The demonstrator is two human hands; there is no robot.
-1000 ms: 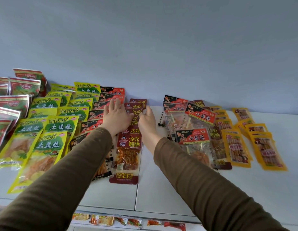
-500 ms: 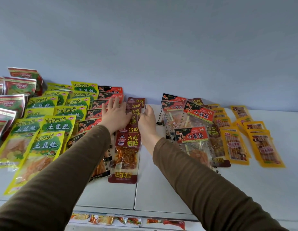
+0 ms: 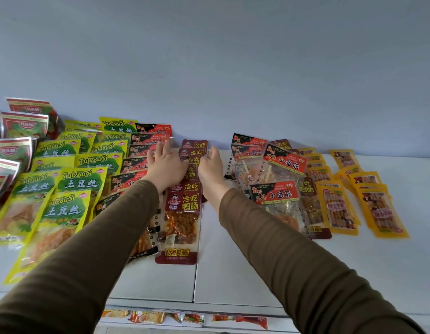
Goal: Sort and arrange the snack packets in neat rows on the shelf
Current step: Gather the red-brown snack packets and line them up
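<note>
While the dark red packets (image 3: 185, 203) lie in an overlapping column down the middle of the white shelf (image 3: 233, 273), both hands bracket the far end of that column — seemingly to square its edges. The left hand (image 3: 164, 168) lies flat with fingers spread, its palm over the seam between the column and the red-and-black packets (image 3: 134, 165) beside it, probably to keep the two rows from sliding into each other. The right hand (image 3: 210, 169) stands on edge against the column's right side; its fingers curve inward toward the packets, but I cannot tell whether they pinch one. Yellow-green packets (image 3: 64, 189) fill the left in tidy overlapping rows, while the clear skewer packets (image 3: 274, 189) and orange packets (image 3: 339, 208) on the right sit more loosely — those look like the work left.
</note>
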